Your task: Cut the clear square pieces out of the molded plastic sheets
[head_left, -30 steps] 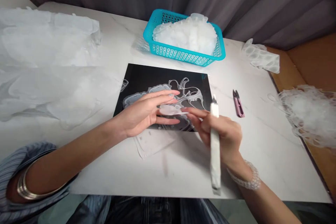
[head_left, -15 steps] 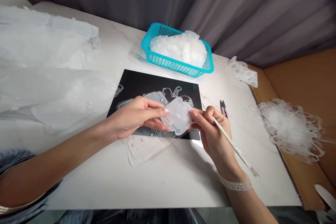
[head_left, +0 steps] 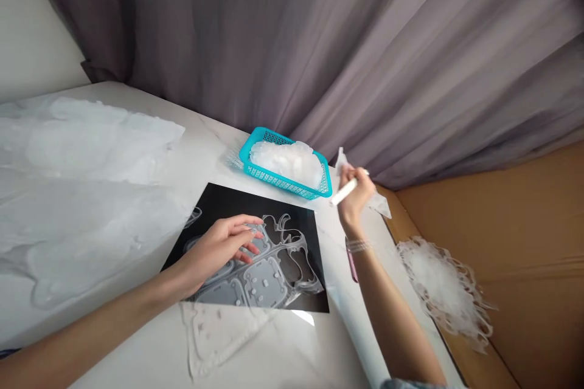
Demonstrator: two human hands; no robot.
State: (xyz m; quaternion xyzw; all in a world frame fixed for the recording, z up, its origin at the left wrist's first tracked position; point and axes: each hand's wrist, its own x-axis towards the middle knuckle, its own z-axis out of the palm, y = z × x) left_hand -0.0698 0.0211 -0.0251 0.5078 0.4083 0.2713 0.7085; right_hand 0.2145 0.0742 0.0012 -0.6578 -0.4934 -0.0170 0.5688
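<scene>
My left hand lies open on a clear moulded plastic sheet with raised studs, which rests on a black board. A rounded square section of that plastic sits just below my fingertips. At the far side of the table, my right hand grips a white-handled pointed tool, whose tip is hidden. Behind that hand stands a crumpled strip of clear plastic; I cannot tell whether my hand touches it.
A turquoise mesh basket heaped with clear plastic stands at the far edge. Broad clear sheets cover the left of the white marble table. Pink thread snips lie under my right forearm. A lacy plastic heap sits on cardboard at right.
My view has tilted upward and the table looks smaller. My right hand has moved away to the far side with the tool, and the clear rounded piece is no longer between my hands.
</scene>
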